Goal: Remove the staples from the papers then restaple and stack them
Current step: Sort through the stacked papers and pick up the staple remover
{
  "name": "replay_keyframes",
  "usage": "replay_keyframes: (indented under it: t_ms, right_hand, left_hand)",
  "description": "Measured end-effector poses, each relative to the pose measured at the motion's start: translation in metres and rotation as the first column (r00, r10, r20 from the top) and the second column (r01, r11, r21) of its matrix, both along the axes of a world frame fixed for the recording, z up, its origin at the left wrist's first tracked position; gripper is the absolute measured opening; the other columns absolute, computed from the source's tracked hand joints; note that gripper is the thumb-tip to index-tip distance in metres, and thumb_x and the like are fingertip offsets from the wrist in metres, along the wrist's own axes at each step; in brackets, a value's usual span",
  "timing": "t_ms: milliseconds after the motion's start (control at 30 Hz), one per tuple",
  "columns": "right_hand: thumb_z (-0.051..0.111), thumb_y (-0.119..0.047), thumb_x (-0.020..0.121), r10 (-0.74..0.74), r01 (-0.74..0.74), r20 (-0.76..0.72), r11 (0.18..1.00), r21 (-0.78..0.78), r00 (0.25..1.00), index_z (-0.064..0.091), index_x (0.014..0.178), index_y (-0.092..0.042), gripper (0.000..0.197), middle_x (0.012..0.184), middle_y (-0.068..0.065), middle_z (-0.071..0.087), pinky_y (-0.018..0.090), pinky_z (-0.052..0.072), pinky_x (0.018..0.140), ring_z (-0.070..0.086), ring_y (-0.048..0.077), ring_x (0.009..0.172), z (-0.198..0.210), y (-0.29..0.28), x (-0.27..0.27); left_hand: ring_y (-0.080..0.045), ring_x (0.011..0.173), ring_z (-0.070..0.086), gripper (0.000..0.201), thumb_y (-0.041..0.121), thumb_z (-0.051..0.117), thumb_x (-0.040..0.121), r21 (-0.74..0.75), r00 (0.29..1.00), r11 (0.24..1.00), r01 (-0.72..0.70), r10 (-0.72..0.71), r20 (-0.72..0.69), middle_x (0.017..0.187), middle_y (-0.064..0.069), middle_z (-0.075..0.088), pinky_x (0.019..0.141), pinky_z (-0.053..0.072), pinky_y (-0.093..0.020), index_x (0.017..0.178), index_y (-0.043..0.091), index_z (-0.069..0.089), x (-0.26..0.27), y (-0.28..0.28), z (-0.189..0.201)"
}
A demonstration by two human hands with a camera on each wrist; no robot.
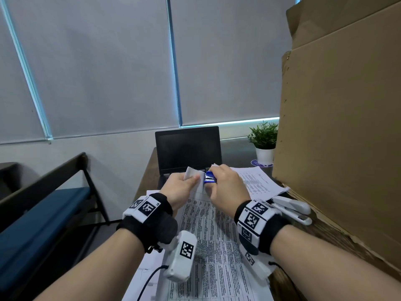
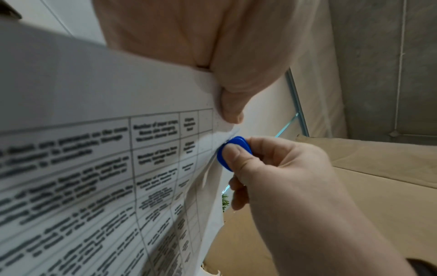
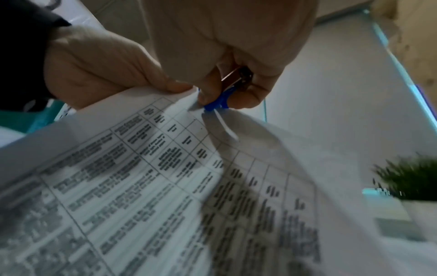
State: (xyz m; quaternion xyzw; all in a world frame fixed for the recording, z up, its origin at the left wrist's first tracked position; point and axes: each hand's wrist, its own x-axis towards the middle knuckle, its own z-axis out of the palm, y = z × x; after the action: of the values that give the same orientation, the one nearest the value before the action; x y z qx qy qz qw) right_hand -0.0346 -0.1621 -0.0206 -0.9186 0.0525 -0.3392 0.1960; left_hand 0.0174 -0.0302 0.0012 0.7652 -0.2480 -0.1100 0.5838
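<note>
The left hand (image 1: pixel 181 187) pinches the lifted top corner of the papers (image 1: pixel 208 235), whose lower part lies on the tabletop (image 1: pixel 321 233). The right hand (image 1: pixel 225 184) squeezes a blue remover (image 1: pixel 210 177) at that corner. A white stapler (image 1: pixel 293 208) lies to the right.

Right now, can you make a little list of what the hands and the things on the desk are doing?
left hand: pinches the corner of the printed papers
right hand: squeezes the blue staple remover at that corner
staple: too small to see
white stapler: lying on the desk by the right wrist, untouched
other papers: lying flat behind the right hand
laptop: open, screen dark
potted plant: beside the cardboard
</note>
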Motion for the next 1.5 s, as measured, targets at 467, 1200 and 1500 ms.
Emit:
replay_keyframes:
  t_ms: [467, 1200, 1500]
  right_hand:
    - [0.067, -0.015, 0.087, 0.079, -0.077, 0.027, 0.746, 0.662, 0.997, 0.070, 0.081, -0.025, 0.012, 0.084, 0.001, 0.069, 0.043, 0.057, 0.085, 0.066, 0.023, 0.088, -0.018, 0.001, 0.008]
    - [0.060, -0.015, 0.094, 0.051, 0.073, -0.120, 0.546, 0.834, 0.991, 0.065, 0.079, -0.010, 0.016, 0.062, 0.005, 0.053, 0.020, 0.034, 0.045, 0.046, 0.013, 0.045, -0.039, -0.034, 0.005]
    - [0.070, -0.036, 0.083, -0.303, 0.439, -0.703, 0.898, 0.015, 0.643, 0.052, 0.071, -0.014, 0.031, 0.075, 0.003, 0.064, 0.028, 0.052, 0.067, 0.064, 0.023, 0.077, -0.069, -0.116, -0.026]
  left_hand:
    - [-0.034, 0.082, 0.067, 0.027, 0.017, 0.049, 0.101, -0.091, 0.989, 0.996, -0.005, -0.008, -0.145, 0.092, -0.022, 0.069, 0.083, 0.052, -0.047, 0.102, -0.003, 0.067, -0.002, 0.001, -0.009]
    - [-0.029, 0.078, 0.058, 0.025, 0.019, 0.052, 0.099, 0.028, 0.985, 0.993, -0.119, 0.121, -0.121, 0.084, -0.017, 0.061, 0.076, 0.050, -0.042, 0.087, 0.001, 0.065, 0.006, -0.001, -0.030]
    - [-0.011, 0.059, 0.060, 0.005, 0.009, 0.071, 0.083, 0.142, 0.942, 0.932, -0.332, 0.319, 0.105, 0.071, 0.000, 0.069, 0.050, 0.048, -0.018, 0.081, 0.013, 0.072, 0.014, 0.006, -0.042]
